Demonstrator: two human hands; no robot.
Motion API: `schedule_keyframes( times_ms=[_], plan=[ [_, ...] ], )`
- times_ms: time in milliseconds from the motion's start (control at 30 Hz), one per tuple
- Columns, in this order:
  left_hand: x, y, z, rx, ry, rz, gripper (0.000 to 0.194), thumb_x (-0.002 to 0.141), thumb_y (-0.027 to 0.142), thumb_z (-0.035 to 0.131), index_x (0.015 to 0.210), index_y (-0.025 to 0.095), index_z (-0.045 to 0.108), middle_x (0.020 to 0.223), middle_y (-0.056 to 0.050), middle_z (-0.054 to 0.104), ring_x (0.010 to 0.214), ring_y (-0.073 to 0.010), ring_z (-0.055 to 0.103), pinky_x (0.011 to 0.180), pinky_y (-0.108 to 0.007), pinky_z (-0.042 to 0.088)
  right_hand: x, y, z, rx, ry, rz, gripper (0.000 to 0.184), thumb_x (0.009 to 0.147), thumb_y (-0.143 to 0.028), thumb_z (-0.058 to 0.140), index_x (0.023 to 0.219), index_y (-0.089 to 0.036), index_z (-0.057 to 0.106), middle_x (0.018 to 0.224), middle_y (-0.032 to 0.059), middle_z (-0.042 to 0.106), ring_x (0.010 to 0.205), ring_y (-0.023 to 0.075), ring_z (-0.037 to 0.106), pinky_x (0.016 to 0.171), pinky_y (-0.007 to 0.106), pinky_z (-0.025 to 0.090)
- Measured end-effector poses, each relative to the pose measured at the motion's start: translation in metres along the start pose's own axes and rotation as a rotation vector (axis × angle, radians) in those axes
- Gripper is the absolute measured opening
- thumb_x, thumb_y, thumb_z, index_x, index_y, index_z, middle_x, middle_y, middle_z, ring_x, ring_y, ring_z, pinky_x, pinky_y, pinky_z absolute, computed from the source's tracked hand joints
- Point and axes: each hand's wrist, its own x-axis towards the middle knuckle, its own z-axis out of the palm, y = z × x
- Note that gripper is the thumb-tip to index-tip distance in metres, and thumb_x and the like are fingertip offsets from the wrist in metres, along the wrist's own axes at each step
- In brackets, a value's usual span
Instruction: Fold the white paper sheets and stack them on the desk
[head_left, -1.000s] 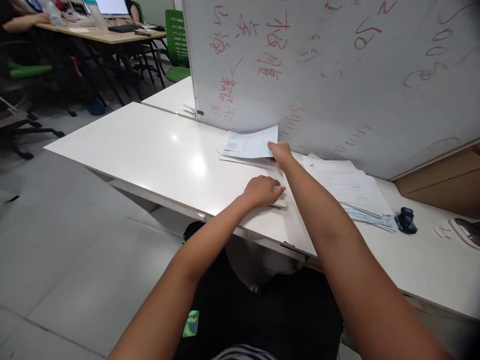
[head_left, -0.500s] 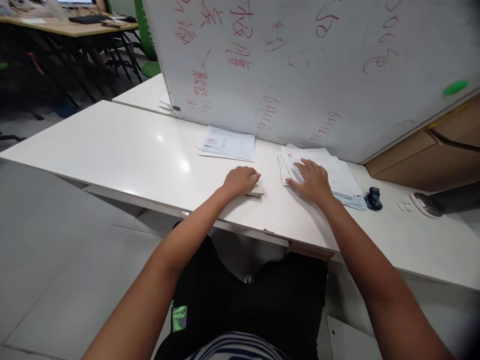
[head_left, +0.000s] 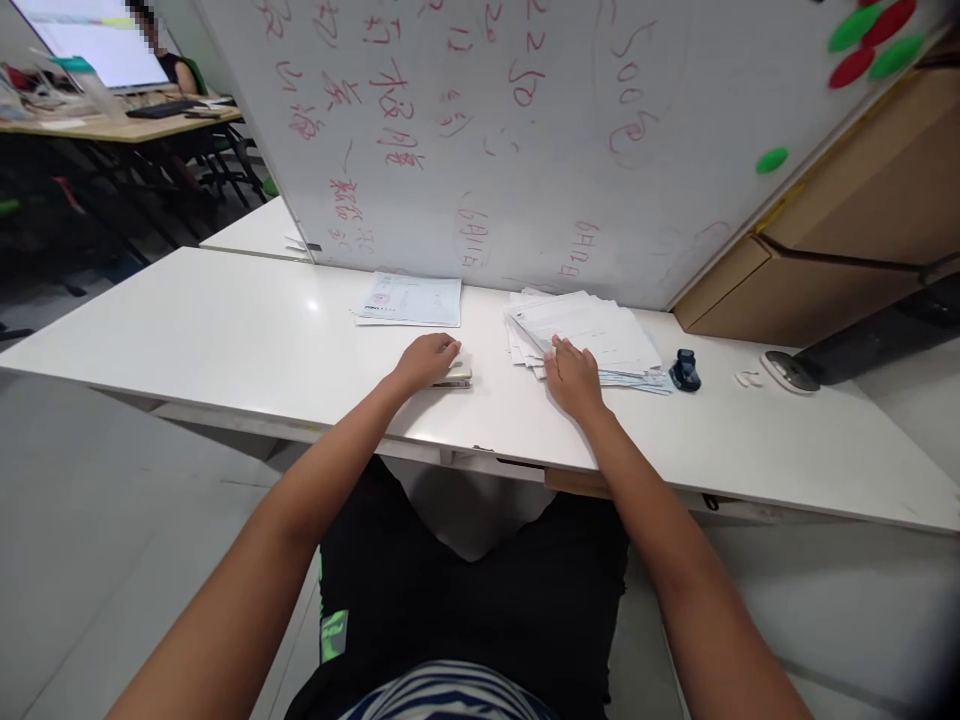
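Observation:
My left hand [head_left: 426, 362] is closed over a pale stapler [head_left: 459, 377] that lies on the white desk, its front end showing past my fingers. My right hand [head_left: 574, 378] is at the near left edge of a stack of papers [head_left: 615, 335]. Its fingers are drawn together on the top sheet of paper [head_left: 534, 335], whose left edge is bent up off the pile. Bluish sheets stick out at the bottom right of this stack. To the left, beyond the stapler, lies a smaller stack of printed slips [head_left: 412, 300] with a red stamp mark.
A whiteboard [head_left: 480, 160] with red writing stands along the desk's [head_left: 225, 330] back edge. Right of the papers are a dark blue object [head_left: 684, 370], small white pieces [head_left: 748, 379] and a rounded grey-white device [head_left: 790, 371]. Cardboard boxes [head_left: 840, 280] rise behind. Another person sits far left.
My right hand's spread fingers have drawn together, and the top sheet's left edge now bends up. My left hand stays on the stapler. The whole view has shifted as my head turned.

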Motion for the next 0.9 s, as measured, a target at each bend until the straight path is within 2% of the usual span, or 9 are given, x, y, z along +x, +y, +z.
schedule_keyframes(
  times_ms=[100,200,333,467,533,567,667,767,900],
  plan=[
    [0.011,0.003,0.005,0.144,0.079,0.072,0.041,0.093,0.047,0.034,0.105,0.023,0.066,0.116,-0.005,0.068,0.107,-0.0261,0.058,0.085,-0.035,0.045,0.001,0.002,0.001,0.024,0.045,0.017,0.046,0.098,-0.031,0.024,0.124,-0.011,0.057,0.134,0.0164,0.057,0.131,0.0259,0.045,0.111,0.048,0.023],
    [0.02,0.008,0.011,0.248,0.18,0.12,0.042,0.095,0.042,0.03,0.099,0.023,0.067,0.107,-0.008,0.069,0.106,-0.0273,0.056,0.086,-0.038,0.044,0.001,0.005,0.002,0.012,0.124,0.017,0.044,0.098,-0.03,0.026,0.115,-0.01,0.061,0.118,0.0183,0.066,0.114,0.0247,0.057,0.107,0.042,0.028],
    [0.027,0.014,0.016,0.322,0.246,0.161,0.042,0.096,0.038,0.028,0.091,0.021,0.066,0.099,-0.011,0.068,0.105,-0.0285,0.054,0.089,-0.041,0.041,0.0,0.006,0.0,0.012,0.161,-0.016,0.036,0.097,-0.032,0.033,0.101,-0.017,0.066,0.101,0.0127,0.072,0.099,0.0237,0.062,0.103,0.039,0.03],
    [0.04,0.017,0.012,0.4,0.288,0.21,0.042,0.097,0.037,0.028,0.094,0.021,0.067,0.106,-0.012,0.066,0.114,-0.0288,0.05,0.104,-0.047,0.028,0.001,0.007,-0.006,0.002,0.16,0.045,0.036,0.094,-0.04,0.042,0.068,-0.022,0.058,0.071,0.0079,0.066,0.079,0.0231,0.059,0.088,0.037,0.037],
    [0.049,0.018,0.008,0.425,0.274,0.223,0.043,0.098,0.035,0.026,0.097,0.021,0.067,0.112,-0.011,0.065,0.118,-0.0281,0.048,0.11,-0.048,0.02,0.002,0.009,-0.008,0.064,0.181,0.072,0.039,0.09,-0.042,0.048,0.057,-0.023,0.044,0.062,0.0046,0.058,0.07,0.0208,0.054,0.077,0.034,0.039],
    [0.053,0.019,0.006,0.43,0.252,0.227,0.041,0.097,0.034,0.028,0.097,0.022,0.067,0.111,-0.011,0.065,0.117,-0.0281,0.049,0.109,-0.048,0.021,0.002,0.011,-0.008,0.12,0.19,0.085,0.041,0.088,-0.043,0.051,0.055,-0.024,0.037,0.059,0.0025,0.053,0.066,0.0192,0.051,0.071,0.032,0.038],
    [0.059,0.023,0.004,0.41,0.088,0.233,0.031,0.093,0.035,0.04,0.091,0.023,0.068,0.101,-0.008,0.069,0.1,-0.0271,0.059,0.093,-0.042,0.038,0.003,0.015,-0.008,0.319,0.194,0.152,0.049,0.084,-0.046,0.057,0.055,-0.024,0.025,0.055,-0.0029,0.038,0.059,0.0149,0.039,0.059,0.028,0.032],
    [0.051,0.027,0.009,0.378,-0.055,0.227,0.034,0.093,0.042,0.039,0.093,0.024,0.068,0.101,-0.006,0.069,0.09,-0.0242,0.062,0.078,-0.034,0.043,0.004,0.018,-0.007,0.43,0.181,0.193,0.049,0.082,-0.048,0.058,0.055,-0.024,0.025,0.056,-0.0047,0.032,0.057,0.0134,0.034,0.055,0.027,0.028],
    [0.033,0.027,0.018,0.384,-0.001,0.269,0.047,0.092,0.055,0.035,0.101,0.021,0.065,0.116,-0.009,0.064,0.106,-0.0271,0.057,0.083,-0.035,0.042,0.005,0.02,-0.003,0.459,0.197,0.191,0.049,0.08,-0.048,0.061,0.055,-0.023,0.027,0.057,-0.0048,0.034,0.058,0.0131,0.035,0.056,0.027,0.028]
  ],
)
